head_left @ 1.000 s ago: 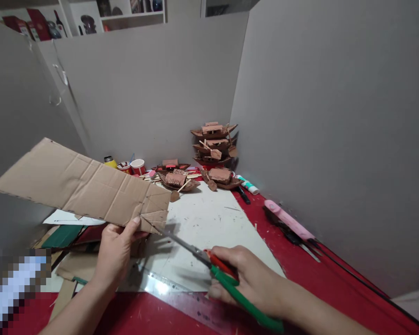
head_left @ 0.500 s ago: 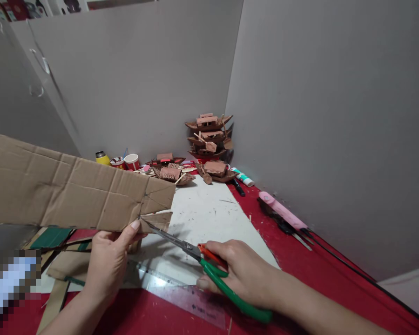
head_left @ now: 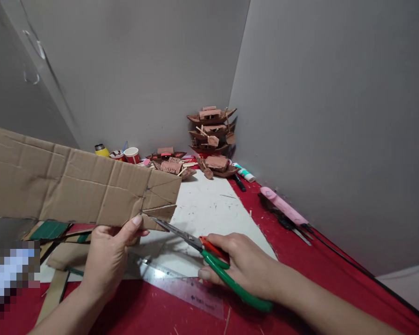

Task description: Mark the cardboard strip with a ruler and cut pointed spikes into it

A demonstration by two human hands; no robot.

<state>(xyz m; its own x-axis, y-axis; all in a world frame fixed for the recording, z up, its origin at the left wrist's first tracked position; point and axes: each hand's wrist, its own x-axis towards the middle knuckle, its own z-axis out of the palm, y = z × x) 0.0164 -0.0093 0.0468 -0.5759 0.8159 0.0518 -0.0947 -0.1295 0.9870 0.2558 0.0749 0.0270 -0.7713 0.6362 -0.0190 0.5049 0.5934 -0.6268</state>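
My left hand (head_left: 108,256) pinches the lower edge of a long brown cardboard strip (head_left: 87,186), thumb in front and fingers behind it. Pencil or pen lines mark the strip near its right end, where a slit runs in from the edge. My right hand (head_left: 239,265) grips a pair of scissors (head_left: 216,263) with green and orange handles. The blades lie at the slit, their tips close to my left thumb. Below the strip, a clear ruler (head_left: 181,284) lies partly on a white sheet (head_left: 212,204).
Several small brown model boats (head_left: 211,130) are stacked in the corner, with others before them. Paper cups (head_left: 131,155) and a yellow bottle (head_left: 101,150) stand at the back left. A pink hot glue gun (head_left: 282,207) lies right. Cardboard scraps (head_left: 70,256) sit under my left arm.
The view has tilted slightly downward. The scissor blades remain at the slit, and both hands keep their holds with little movement.
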